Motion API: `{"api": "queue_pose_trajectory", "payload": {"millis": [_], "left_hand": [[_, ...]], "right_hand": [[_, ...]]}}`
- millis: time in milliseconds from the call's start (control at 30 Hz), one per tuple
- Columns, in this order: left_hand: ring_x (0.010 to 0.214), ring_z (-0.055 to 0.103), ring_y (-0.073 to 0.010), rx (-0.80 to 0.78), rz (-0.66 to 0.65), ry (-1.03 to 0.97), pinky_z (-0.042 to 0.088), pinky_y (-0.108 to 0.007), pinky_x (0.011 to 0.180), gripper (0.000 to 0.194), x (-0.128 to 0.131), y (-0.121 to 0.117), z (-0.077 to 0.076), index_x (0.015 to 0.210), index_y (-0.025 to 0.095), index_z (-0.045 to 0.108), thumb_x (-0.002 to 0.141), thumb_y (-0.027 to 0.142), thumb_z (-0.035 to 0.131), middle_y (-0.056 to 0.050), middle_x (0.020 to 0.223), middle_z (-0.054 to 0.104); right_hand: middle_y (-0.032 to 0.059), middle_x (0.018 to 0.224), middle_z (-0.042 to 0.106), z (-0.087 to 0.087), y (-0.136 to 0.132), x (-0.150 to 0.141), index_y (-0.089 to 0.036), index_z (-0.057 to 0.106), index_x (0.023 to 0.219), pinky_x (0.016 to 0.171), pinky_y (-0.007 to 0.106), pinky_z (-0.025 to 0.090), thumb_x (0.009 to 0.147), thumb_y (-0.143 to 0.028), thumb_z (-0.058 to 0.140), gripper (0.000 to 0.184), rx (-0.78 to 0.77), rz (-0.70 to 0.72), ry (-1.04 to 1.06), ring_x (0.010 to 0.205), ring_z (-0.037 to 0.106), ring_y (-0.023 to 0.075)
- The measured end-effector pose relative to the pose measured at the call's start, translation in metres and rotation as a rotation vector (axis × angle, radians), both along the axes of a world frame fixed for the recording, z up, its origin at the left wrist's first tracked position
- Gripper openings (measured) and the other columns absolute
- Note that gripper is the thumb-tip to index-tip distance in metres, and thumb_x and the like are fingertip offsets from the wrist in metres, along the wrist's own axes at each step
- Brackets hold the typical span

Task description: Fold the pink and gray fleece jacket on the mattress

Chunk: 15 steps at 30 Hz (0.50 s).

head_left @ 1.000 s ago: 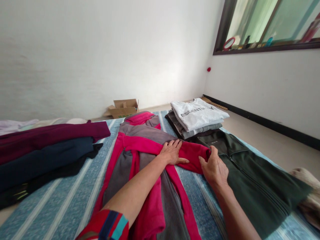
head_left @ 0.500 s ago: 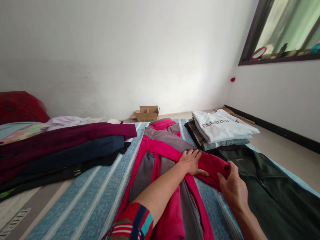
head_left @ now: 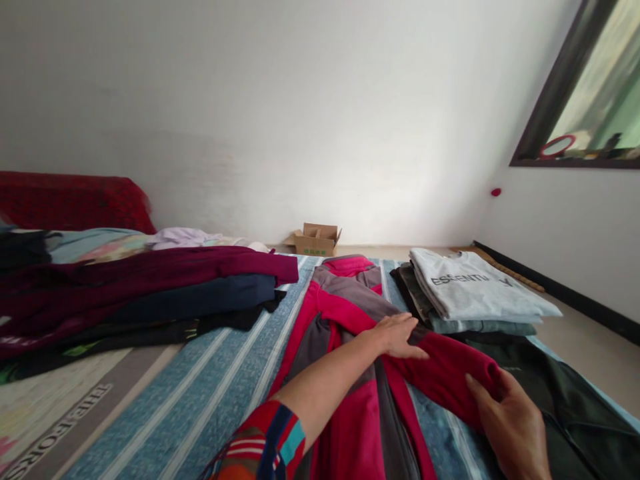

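Note:
A pink and grey fleece jacket [head_left: 345, 313] lies spread on the blue striped blanket [head_left: 215, 380]. My left hand [head_left: 397, 335] lies flat on its folded-over pink sleeve [head_left: 440, 373], fingers stretched out. My right hand [head_left: 513, 423] grips the cuff end of that sleeve at the lower right, thumb on the fabric. A striped red and blue cuff shows on my left arm at the bottom.
A stack of folded shirts [head_left: 475, 297] topped by a white printed one sits right of the jacket. A dark green jacket [head_left: 575, 407] lies under my right hand. Maroon, navy and black garments [head_left: 135, 293] are piled at left. A cardboard box [head_left: 315, 240] stands by the wall.
The view has swung left, so everything has shifted right in frame. My right hand has drawn the sleeve end toward me and lower. My left hand stays pressed on the sleeve.

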<state>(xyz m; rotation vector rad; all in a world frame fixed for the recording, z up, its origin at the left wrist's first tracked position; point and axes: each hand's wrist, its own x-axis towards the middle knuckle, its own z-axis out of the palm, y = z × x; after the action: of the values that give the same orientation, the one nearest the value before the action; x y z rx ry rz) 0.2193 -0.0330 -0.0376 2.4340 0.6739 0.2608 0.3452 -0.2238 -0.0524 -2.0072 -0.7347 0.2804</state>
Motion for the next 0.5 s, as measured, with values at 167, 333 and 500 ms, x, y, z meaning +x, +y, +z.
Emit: {"api": "queue_pose_trajectory", "payload": {"millis": [167, 333, 500], "left_hand": [[0.101, 0.057, -0.0314, -0.284, 0.512, -0.297, 0.046, -0.038, 0.084, 0.02, -0.049, 0.058, 0.015, 0.064, 0.018, 0.055, 0.061, 0.027, 0.073, -0.008, 0.084, 0.064], [0.075, 0.064, -0.0177, -0.565, 0.735, -0.456, 0.052, -0.028, 0.064, 0.011, -0.086, 0.098, 0.011, 0.079, 0.015, 0.053, 0.079, 0.025, 0.059, -0.007, 0.081, 0.063], [0.073, 0.064, -0.0161, -0.769, 0.814, -0.573, 0.053, -0.026, 0.064, 0.013, -0.081, 0.125, 0.003, 0.086, 0.012, 0.054, 0.084, 0.024, 0.053, -0.012, 0.086, 0.062]], "right_hand": [[0.0066, 0.086, 0.072, 0.023, 0.003, -0.007, -0.016, 0.065, 0.104, 0.064, 0.032, 0.051, 0.062, -0.052, 0.063, 0.056, 0.096, 0.001, -0.023, 0.079, 0.066, 0.0273], [0.0062, 0.08, 0.071, 0.059, 0.013, -0.017, -0.018, 0.066, 0.104, 0.058, 0.03, 0.051, 0.063, -0.053, 0.061, 0.054, 0.099, 0.082, -0.099, 0.071, 0.066, 0.0258], [0.0042, 0.077, 0.07, 0.101, 0.018, -0.052, -0.022, 0.066, 0.102, 0.053, 0.026, 0.051, 0.067, -0.057, 0.058, 0.051, 0.114, 0.214, -0.227, 0.066, 0.066, 0.0226]]}}
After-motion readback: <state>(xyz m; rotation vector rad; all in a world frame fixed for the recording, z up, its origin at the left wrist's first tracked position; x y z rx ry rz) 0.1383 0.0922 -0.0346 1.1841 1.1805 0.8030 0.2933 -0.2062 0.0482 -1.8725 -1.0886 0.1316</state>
